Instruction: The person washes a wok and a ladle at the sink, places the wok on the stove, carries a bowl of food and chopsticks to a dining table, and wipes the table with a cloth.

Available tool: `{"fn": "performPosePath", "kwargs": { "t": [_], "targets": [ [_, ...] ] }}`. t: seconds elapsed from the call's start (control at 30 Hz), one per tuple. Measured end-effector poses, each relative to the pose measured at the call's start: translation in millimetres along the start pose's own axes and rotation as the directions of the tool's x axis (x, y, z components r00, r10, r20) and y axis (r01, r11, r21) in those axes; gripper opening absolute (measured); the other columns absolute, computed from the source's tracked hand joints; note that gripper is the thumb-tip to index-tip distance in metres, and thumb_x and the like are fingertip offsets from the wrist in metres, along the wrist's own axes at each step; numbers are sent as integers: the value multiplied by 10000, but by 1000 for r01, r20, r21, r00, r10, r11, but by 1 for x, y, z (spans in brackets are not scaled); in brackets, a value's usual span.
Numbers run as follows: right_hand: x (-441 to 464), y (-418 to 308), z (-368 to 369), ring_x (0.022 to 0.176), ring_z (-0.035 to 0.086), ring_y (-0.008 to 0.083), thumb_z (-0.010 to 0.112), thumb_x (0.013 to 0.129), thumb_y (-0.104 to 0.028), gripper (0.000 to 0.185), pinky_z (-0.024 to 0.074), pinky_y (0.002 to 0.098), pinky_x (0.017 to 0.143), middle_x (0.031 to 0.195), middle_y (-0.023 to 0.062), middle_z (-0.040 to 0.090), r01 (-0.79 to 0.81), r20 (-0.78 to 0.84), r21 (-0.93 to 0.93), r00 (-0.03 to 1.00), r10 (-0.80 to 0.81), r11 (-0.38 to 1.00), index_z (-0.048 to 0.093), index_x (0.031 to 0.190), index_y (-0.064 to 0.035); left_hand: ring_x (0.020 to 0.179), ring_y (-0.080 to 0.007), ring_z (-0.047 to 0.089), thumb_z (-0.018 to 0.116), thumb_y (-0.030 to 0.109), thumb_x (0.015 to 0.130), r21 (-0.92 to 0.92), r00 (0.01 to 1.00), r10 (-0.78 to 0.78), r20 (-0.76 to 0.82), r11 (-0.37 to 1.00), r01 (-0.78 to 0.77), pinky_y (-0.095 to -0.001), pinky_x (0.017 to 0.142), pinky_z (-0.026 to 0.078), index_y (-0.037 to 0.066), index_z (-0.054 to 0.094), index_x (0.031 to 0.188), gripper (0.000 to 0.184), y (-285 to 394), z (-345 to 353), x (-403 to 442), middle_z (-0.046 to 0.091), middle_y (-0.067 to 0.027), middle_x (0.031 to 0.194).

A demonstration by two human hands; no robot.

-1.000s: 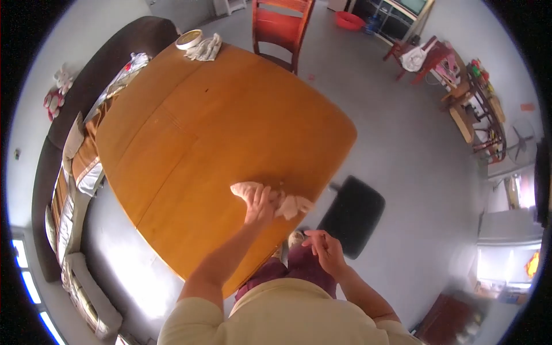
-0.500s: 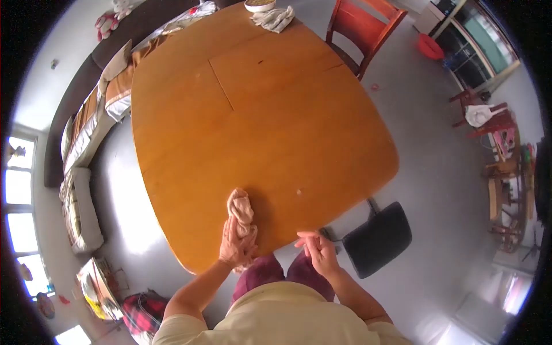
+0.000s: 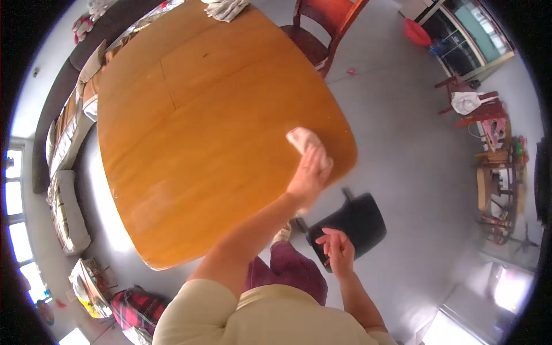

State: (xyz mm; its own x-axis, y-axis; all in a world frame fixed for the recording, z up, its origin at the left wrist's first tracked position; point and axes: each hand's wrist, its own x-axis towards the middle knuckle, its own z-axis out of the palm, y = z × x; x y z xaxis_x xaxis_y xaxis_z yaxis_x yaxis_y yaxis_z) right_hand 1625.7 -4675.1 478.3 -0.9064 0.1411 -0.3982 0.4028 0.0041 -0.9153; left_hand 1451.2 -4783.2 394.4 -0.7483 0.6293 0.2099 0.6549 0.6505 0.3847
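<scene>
Near the right corner of the brown wooden table [image 3: 224,144], my left hand [image 3: 309,175] presses down on a crumpled pale pink cloth [image 3: 305,140]. The cloth pokes out ahead of the fingers and hangs a little below the hand by the table edge. My left arm reaches across my body to get there. My right hand [image 3: 338,250] hovers over the black seat, off the table, with its fingers loosely bent and apart and nothing in them.
A black-seated chair [image 3: 359,224] stands beside the table at my right. Beyond the far right side is a red wooden chair [image 3: 325,23]. A greyish cloth [image 3: 227,8] lies at the table's far end. A sofa [image 3: 66,138] runs along the left.
My left hand has swept the cloth rightward and forward, from the near edge to the right corner. My view and body have shifted right. My right hand stays free.
</scene>
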Motion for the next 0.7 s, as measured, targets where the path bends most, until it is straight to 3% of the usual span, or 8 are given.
{"fn": "performPosePath", "kwargs": {
  "t": [0.17,0.23,0.33,0.4,0.47,0.57,0.63,0.7],
  "targets": [
    [3,0,-15,549,413,35,387,965,-212,274,339,162,483,809,73,629,40,-19,-6,999,-40,999,555,1044,-11,1304,-403,194,547,227,759,217,990,-4,142,976,-27,-457,1098,160,52,405,1303,589,15,9,37,217,-253,1388],
    [10,-12,-10,556,426,44,389,966,-183,264,375,183,514,787,63,631,-3,10,-5,1000,3,1000,555,1035,10,1295,-397,211,620,292,703,-171,975,-203,90,961,216,-441,1094,184,66,421,1296,665,1,20,7,235,-225,1387],
    [35,-5,8,575,436,43,393,963,-172,247,381,180,528,818,64,631,104,144,27,984,-106,994,545,1057,-1,1280,-387,240,732,408,571,-281,947,-290,138,905,318,-420,1076,234,87,471,1265,808,-23,-29,-53,270,-180,1378],
    [52,-24,34,604,447,39,401,960,-185,246,374,171,522,853,60,623,139,166,-15,977,-135,990,545,1067,-17,1270,-387,264,731,414,579,-461,788,-596,158,661,592,-423,1065,248,74,542,1193,727,-17,-72,-81,277,-176,1372],
    [71,-38,63,625,449,24,420,954,-220,258,345,151,482,869,51,611,196,166,3,967,-194,981,563,1048,-27,1265,-361,284,702,403,615,-162,893,-437,105,878,449,-394,1036,305,78,488,1245,740,-38,-88,-136,319,-164,1359],
    [96,-77,102,652,465,27,432,948,-213,238,346,149,474,895,45,607,-32,292,164,956,-18,986,571,1027,-38,1271,-349,283,626,387,708,-190,898,-432,82,878,440,-422,1029,308,18,542,1178,604,-48,-105,-177,301,-174,1365],
    [115,-81,131,644,473,34,442,943,-206,219,350,151,470,888,47,609,-192,365,272,927,84,943,573,1011,-44,1259,-361,303,611,338,763,-673,804,-578,141,539,506,-425,1025,306,9,584,1109,478,-45,-117,-173,272,-187,1376],
    [132,-80,165,624,476,41,440,947,-212,226,363,164,466,850,43,599,-292,379,340,913,154,894,565,982,-26,1254,-320,325,522,252,887,-810,803,-579,138,400,428,-409,1016,308,-11,526,1174,389,-59,-115,-180,283,-187,1378]
  ]
}}
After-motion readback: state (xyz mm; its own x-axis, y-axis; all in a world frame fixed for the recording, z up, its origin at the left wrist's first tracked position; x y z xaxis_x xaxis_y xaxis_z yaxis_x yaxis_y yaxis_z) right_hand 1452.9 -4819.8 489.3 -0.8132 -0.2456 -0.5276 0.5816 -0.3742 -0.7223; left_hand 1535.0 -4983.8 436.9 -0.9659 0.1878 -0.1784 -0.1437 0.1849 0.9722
